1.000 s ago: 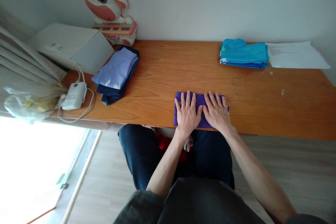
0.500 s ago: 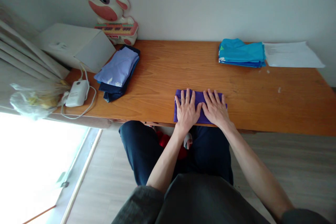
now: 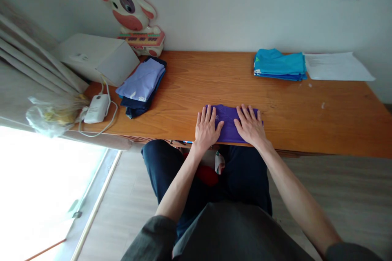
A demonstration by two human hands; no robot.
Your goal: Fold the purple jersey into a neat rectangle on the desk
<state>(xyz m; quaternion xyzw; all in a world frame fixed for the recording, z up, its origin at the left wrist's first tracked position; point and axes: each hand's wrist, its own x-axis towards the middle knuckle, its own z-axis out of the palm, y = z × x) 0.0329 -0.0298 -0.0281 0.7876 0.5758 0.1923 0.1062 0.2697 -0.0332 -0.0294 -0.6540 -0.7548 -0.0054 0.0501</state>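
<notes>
A folded purple garment lies flat at the front edge of the wooden table, with a bit of pale print near its left end. My left hand rests palm down on its left end, fingers stretched and slightly spread. On the right end lies my right hand, also flat with the fingers apart. The middle of the cloth shows between the two thumbs. Both hands hide parts of the garment's ends.
Folded blue clothes and a white sheet lie at the back right. On the left are lavender and navy folded clothes, a white box, a cow-shaped toy keyboard, a white adapter with cable and a plastic bag.
My left hand has slid left across the purple garment, so the gap between my hands is wider. My right hand stays almost in place. The camera view has shifted slightly.
</notes>
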